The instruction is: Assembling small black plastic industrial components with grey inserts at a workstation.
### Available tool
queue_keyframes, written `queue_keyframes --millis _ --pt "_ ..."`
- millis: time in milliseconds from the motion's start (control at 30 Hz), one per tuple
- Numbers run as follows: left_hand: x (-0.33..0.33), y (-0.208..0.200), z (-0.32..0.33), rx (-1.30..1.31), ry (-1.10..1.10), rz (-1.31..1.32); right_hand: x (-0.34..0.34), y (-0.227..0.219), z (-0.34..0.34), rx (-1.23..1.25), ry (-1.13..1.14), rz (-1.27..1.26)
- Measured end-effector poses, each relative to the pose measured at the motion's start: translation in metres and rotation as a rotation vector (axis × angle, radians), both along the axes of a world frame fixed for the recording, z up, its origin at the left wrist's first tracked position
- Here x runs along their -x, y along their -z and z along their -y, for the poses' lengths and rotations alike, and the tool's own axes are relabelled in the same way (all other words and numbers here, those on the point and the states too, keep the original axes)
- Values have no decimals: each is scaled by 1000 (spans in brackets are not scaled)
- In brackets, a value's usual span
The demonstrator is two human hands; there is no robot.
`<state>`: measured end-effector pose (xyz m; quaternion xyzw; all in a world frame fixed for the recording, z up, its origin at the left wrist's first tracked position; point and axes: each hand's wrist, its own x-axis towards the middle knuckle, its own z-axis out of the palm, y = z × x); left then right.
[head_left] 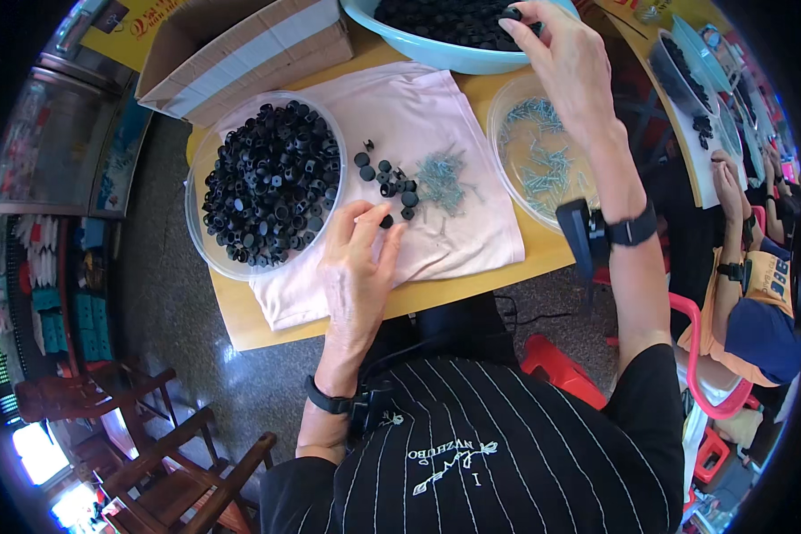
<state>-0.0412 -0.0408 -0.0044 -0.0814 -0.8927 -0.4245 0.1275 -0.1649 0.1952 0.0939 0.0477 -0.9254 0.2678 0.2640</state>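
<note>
My left hand (358, 260) is over the pink cloth (481, 240), with a small black plastic knob (386, 221) between its thumb and fingertips. Just beyond it lie several loose black knobs (363, 159) and a pile of silvery screws (443, 178). Raised at the far right, my right hand (568, 67) pinches a black plastic piece (511, 14) over the light blue basin (454, 59), which is full of black parts. To the left of my left hand stands a clear round tub (196, 222) heaped with black knobs (271, 178).
A second clear tub (500, 98) with screws is under my right forearm. An open cardboard box (249, 67) stands at the far left of the yellow table (240, 325). At right, another person (748, 276) sits by a second table; a red stool (561, 369) is beside me.
</note>
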Motion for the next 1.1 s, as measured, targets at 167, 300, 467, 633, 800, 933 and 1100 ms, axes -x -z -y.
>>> queue_keyframes --millis 167,300,467,633,800,933,1100 --pt "10 3 -6 117 60 -154 11 11 11 -246 78 -212" --pt "8 3 -9 71 46 -45 -23 19 11 -15 -124 -93" --pt "-1 7 -7 16 46 -179 -103 46 47 288 -354 264" --pt "-23 -7 -10 -263 167 -84 -146 77 51 1176 -506 811" --pt "-31 -7 -15 -296 243 -102 -165 80 47 1397 -487 787" --pt "-19 -6 -22 -244 220 -36 -171 84 43 1115 -348 571" --pt "-9 0 -35 -83 158 61 -170 96 41 533 -237 278"
